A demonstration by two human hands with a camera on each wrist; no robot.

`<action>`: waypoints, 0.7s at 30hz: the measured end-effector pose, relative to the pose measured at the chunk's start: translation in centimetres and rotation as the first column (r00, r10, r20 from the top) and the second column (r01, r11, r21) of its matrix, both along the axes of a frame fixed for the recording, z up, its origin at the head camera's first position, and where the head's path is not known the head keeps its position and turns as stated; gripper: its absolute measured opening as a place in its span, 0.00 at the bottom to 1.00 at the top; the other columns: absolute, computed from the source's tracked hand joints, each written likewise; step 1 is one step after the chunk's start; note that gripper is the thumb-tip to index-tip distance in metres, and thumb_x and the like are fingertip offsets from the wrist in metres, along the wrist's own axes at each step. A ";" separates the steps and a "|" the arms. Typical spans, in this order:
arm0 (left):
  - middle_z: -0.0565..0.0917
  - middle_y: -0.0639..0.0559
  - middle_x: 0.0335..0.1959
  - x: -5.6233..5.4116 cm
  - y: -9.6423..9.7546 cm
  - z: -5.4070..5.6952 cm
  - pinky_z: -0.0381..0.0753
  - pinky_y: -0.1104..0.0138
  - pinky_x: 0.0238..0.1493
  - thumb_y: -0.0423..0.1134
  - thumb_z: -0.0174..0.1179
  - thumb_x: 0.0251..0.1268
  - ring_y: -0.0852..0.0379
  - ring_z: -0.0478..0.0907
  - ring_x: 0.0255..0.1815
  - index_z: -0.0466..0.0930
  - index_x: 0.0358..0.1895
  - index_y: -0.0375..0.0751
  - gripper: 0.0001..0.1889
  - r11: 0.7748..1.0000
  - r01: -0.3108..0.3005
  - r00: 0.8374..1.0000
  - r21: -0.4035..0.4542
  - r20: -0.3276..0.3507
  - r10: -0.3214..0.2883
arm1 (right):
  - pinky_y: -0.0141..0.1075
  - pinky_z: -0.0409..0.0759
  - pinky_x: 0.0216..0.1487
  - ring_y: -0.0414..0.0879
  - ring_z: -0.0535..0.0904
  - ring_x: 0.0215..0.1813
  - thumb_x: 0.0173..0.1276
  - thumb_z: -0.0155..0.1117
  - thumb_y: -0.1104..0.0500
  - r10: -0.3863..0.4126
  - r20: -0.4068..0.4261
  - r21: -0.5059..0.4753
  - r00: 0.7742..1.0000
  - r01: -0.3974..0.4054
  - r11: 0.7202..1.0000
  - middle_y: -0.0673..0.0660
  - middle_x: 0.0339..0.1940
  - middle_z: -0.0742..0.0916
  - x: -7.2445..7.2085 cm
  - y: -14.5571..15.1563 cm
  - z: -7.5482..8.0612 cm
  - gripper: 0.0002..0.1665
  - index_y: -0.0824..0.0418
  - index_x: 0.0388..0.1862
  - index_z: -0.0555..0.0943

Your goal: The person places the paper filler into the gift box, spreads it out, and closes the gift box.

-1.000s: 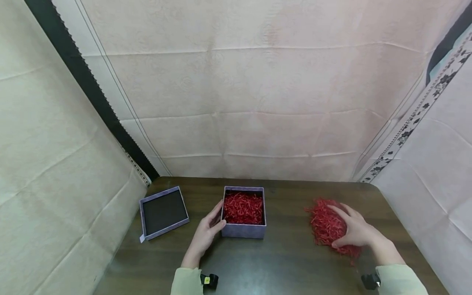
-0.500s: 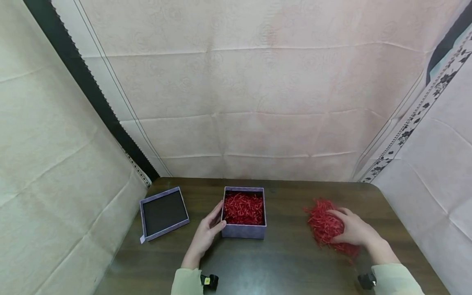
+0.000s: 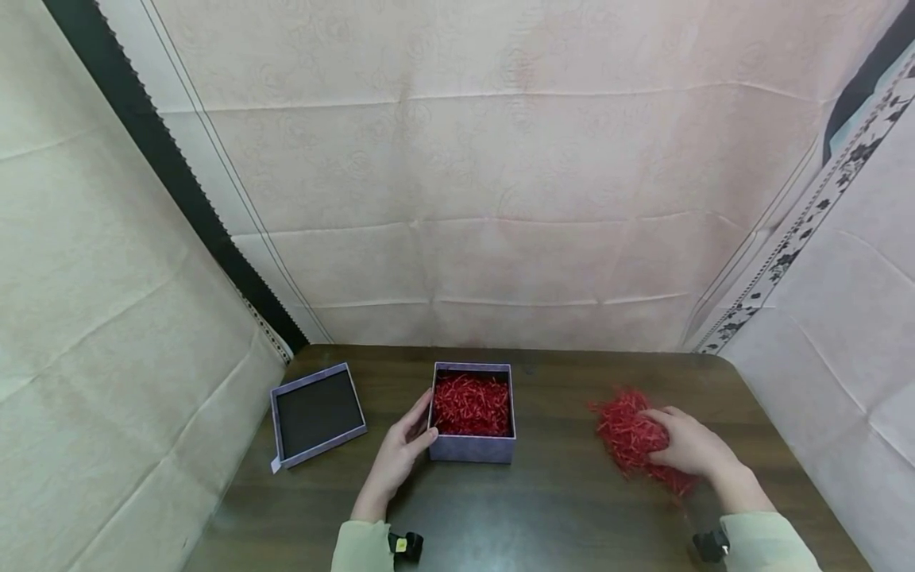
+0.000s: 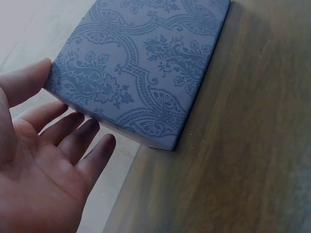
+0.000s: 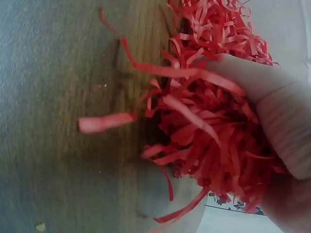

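Observation:
A lavender patterned box (image 3: 472, 449) stands on the table with red shredded paper (image 3: 473, 407) inside it. At the box's left side is my left hand (image 3: 402, 451), thumb by the front corner and fingers along the side wall. The left wrist view shows these fingers (image 4: 99, 153) loosely extended and spread, with the damask-print face of the box (image 4: 141, 63) beyond. On the right, my right hand (image 3: 689, 449) grips a loose heap of red shredded paper (image 3: 625, 433). Its thumb (image 5: 243, 73) presses into the strands in the right wrist view; the other fingers are mostly hidden.
The box lid (image 3: 319, 415) lies to the left with its dark inside facing up and a small pale tab at one corner. Pale cloth (image 3: 500, 199) hangs behind the brown wooden table (image 3: 543, 516) and at both sides. Loose red strands trail from the heap.
The right hand has drawn its fingers closer together on the red shredded paper and shifted slightly, gathering the heap. The left hand and the box have stayed in place.

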State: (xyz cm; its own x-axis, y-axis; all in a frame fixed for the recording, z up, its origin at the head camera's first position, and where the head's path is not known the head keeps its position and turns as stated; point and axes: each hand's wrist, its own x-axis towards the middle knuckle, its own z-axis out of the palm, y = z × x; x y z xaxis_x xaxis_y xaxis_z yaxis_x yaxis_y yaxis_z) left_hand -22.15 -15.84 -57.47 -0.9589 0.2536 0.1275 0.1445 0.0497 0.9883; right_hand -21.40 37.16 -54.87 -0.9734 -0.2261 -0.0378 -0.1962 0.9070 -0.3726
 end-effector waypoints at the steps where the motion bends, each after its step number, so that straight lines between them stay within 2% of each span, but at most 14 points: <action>1: 0.59 0.47 0.87 0.0 0.0 0.0 0.56 0.54 0.81 0.34 0.60 0.82 0.44 0.51 0.87 0.60 0.86 0.45 0.34 1.000 0.000 1.000 -0.003 -0.002 0.000 | 0.69 0.83 0.50 0.71 0.83 0.58 0.53 0.86 0.54 -0.001 0.001 0.000 1.000 0.001 1.000 0.72 0.60 0.83 0.0 0.0 0.0 0.44 0.64 0.68 0.82; 5: 0.58 0.47 0.87 0.0 0.0 0.0 0.59 0.66 0.78 0.34 0.60 0.82 0.43 0.51 0.87 0.60 0.86 0.45 0.34 1.000 0.002 1.000 -0.007 -0.009 -0.002 | 0.67 0.84 0.51 0.67 0.85 0.55 0.53 0.85 0.56 -0.005 0.006 -0.017 1.000 0.005 1.000 0.69 0.57 0.86 0.0 0.1 0.2 0.41 0.64 0.67 0.82; 8: 0.59 0.47 0.87 0.1 0.0 0.0 0.60 0.71 0.76 0.33 0.60 0.81 0.44 0.52 0.87 0.60 0.86 0.43 0.34 1.000 0.008 1.000 0.006 -0.014 -0.008 | 0.67 0.83 0.51 0.66 0.85 0.54 0.54 0.85 0.58 -0.003 0.006 -0.053 1.000 0.004 0.999 0.68 0.55 0.87 0.1 0.1 0.7 0.40 0.66 0.66 0.82; 12: 0.59 0.45 0.86 0.0 0.0 0.1 0.60 0.72 0.75 0.32 0.60 0.81 0.44 0.53 0.86 0.60 0.85 0.41 0.35 1.000 0.014 1.000 0.020 -0.027 -0.013 | 0.67 0.83 0.53 0.67 0.85 0.55 0.56 0.83 0.60 -0.003 -0.007 -0.103 1.000 0.003 0.995 0.69 0.56 0.88 0.4 0.2 1.7 0.38 0.67 0.66 0.82; 16: 0.59 0.46 0.86 0.0 0.0 0.1 0.60 0.74 0.74 0.32 0.60 0.81 0.44 0.53 0.86 0.60 0.85 0.41 0.34 1.000 0.009 1.000 0.022 -0.023 -0.009 | 0.68 0.83 0.52 0.68 0.85 0.56 0.58 0.82 0.61 -0.010 -0.039 -0.113 0.999 0.005 0.994 0.70 0.57 0.87 0.6 0.4 2.5 0.37 0.68 0.66 0.81; 21: 0.59 0.46 0.86 0.1 0.0 0.0 0.60 0.68 0.77 0.32 0.60 0.81 0.45 0.53 0.86 0.60 0.85 0.42 0.34 1.000 0.003 1.000 0.017 -0.007 -0.002 | 0.69 0.81 0.54 0.71 0.84 0.57 0.59 0.82 0.60 -0.018 -0.083 -0.094 0.996 0.011 0.996 0.72 0.58 0.86 0.8 0.6 3.5 0.37 0.69 0.66 0.81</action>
